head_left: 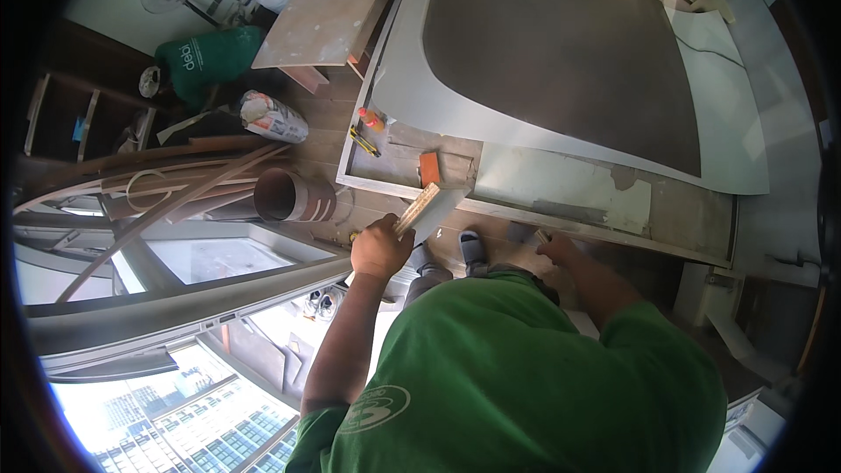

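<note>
My left hand (381,247) is closed round a wide scraper (420,208) with a speckled, wood-coloured back and a thin grey blade. It is held up in front of me, near the close edge of a pale-framed panel (561,217). To the right, lower than the panel's edge, my right hand (559,250) grips a putty knife (526,234), its dark blade pointing left. Inside the frame, just beyond the wide scraper, lies an orange block (428,169). A yellow-and-black utility knife (363,142) and a small orange-red bottle (371,119) are at the frame's left corner.
A large brown sheet with a white border (561,52) covers the panel's far part. At left are a wooden table (328,13), a patterned sack (273,116), a brown tube (285,196) and long curved strips (175,197). A window frame (184,315) stands close on my left.
</note>
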`<state>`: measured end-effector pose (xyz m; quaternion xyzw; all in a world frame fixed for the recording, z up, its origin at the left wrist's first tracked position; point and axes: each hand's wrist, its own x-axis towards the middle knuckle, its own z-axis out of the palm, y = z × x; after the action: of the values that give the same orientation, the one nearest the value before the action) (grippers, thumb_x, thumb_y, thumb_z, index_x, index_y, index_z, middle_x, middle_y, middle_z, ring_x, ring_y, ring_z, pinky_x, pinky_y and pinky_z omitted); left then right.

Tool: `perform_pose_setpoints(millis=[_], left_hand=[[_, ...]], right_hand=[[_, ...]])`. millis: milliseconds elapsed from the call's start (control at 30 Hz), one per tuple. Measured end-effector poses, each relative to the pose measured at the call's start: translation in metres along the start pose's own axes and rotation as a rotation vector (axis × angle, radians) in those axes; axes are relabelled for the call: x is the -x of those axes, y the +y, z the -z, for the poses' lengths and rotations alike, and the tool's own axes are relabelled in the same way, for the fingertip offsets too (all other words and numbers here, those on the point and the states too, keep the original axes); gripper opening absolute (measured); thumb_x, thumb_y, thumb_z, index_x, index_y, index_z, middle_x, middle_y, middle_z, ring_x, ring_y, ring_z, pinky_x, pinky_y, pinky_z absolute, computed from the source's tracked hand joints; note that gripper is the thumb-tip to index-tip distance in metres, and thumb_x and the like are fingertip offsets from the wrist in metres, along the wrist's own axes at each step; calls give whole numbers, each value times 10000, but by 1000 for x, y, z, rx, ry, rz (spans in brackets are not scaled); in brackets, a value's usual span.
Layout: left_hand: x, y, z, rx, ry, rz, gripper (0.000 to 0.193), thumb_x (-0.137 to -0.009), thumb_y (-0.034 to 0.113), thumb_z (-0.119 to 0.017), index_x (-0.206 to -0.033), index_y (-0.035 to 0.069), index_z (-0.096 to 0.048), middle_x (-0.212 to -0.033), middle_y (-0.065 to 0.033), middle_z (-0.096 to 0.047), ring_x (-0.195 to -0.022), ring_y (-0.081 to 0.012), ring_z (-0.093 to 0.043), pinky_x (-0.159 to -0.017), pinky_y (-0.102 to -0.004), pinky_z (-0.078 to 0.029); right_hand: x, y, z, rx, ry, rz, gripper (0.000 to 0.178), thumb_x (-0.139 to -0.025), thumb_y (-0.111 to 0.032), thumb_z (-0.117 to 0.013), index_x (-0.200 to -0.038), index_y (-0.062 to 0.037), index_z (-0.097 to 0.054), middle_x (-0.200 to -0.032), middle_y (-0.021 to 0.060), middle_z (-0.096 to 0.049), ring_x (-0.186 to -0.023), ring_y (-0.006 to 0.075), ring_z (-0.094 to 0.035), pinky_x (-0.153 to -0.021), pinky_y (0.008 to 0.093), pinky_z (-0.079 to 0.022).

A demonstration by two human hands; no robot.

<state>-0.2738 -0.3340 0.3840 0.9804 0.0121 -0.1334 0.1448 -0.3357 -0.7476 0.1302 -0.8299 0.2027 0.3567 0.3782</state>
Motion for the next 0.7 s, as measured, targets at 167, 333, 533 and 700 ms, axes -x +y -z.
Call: perform_pose_setpoints(millis=[167,333,533,700], left_hand=[[0,-1,-2,9,20,-1,325,-831,374,-697,-970,82,-674,-908,-171,-726,-831,-390,-712,-756,-496,-581],[-3,-2,-4,21,21,18,326,-822,377,-707,-973,88,-685,-901,-174,-730,-831,-402,-712,-759,-501,-581],[-4,-1,-4,9,25,12,330,-818,381,-710,-973,90,-690,-907,-177,-732,-839,-404,-714,-763,-502,-582],[-4,0,-4,3,18,21,340,-819,381,-710,-992,89,-693,-909,-176,-732,-842,-401,-715,-766,-499,-582]], right_hand=[[-1,8,-6,-17,-5,-45,591,-698,-312,-828,-1107,75,-649,-807,159,-671,-616,224,-659,-555,372,-539],[-10,16,-8,10,10,-7,584,-701,-315,-826,-1099,75,-651,-797,161,-670,-609,222,-654,-553,374,-540],[-2,1,1,-4,-46,-96,643,-700,-312,-817,-1198,48,-629,-942,213,-690,-730,277,-690,-638,403,-564],[3,-3,3,-19,-38,-122,661,-693,-307,-817,-1225,33,-624,-995,226,-700,-779,297,-703,-675,414,-568]])
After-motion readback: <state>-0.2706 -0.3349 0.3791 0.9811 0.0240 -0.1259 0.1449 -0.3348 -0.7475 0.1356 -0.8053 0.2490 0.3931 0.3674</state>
